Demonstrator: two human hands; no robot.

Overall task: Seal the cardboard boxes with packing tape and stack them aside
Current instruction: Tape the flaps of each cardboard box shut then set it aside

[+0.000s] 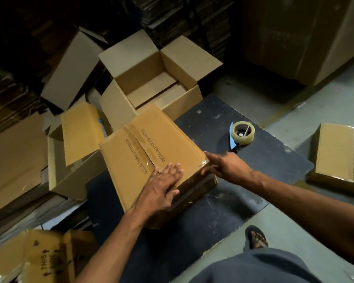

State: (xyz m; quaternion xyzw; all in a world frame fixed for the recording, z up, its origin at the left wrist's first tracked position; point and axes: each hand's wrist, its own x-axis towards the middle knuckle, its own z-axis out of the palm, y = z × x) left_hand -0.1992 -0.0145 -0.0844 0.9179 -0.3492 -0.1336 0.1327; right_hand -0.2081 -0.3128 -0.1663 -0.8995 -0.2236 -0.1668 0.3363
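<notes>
A closed brown cardboard box (143, 152) with printed lettering and a strip of clear tape along its seam lies on a dark board (253, 160). My left hand (164, 186) lies flat on the box's near top, fingers straight. My right hand (223, 164) touches the box's right corner, fingers extended over the edge. A roll of clear packing tape (243, 132) with a blue-handled dispenser stands on the board to the right of the box, untouched.
An open box (119, 107) stands behind the taped one, and more open boxes (74, 172) crowd the left. A taped box (339, 154) lies on the grey floor at right. A printed flattened carton (39, 260) is bottom left. My sandalled foot (256, 238) is beside the board.
</notes>
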